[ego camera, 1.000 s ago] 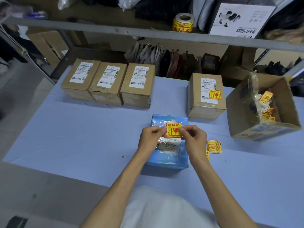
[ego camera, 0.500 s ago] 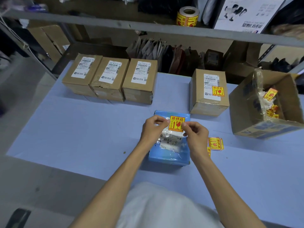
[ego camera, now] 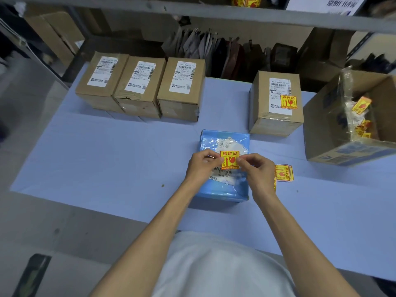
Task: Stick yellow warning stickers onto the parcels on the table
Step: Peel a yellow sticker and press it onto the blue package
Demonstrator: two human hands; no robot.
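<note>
You are standing at a pale blue tabletop under a grey shelf rail, with dark bags hanging behind it.

Both of your hands are reaching forward over the blue parcel, which is lying just in front of you near the middle. Your left hand is pinching the left edge of the yellow sticker and your right hand is pinching its right edge, the other fingers curling in. The sticker is facing up over the parcel's white label; whether it is touching the wrap yet, I cannot tell.

Compared with half a second ago, the sticker is sitting further down the parcel, nearer you, and your hands are lower with it.

Three brown parcels are standing side by side at the far left, carrying shipping labels only. A fourth box at the far right is already wearing its sticker. Loose stickers are lying beside your right hand, and an open carton is sitting at the right edge.
</note>
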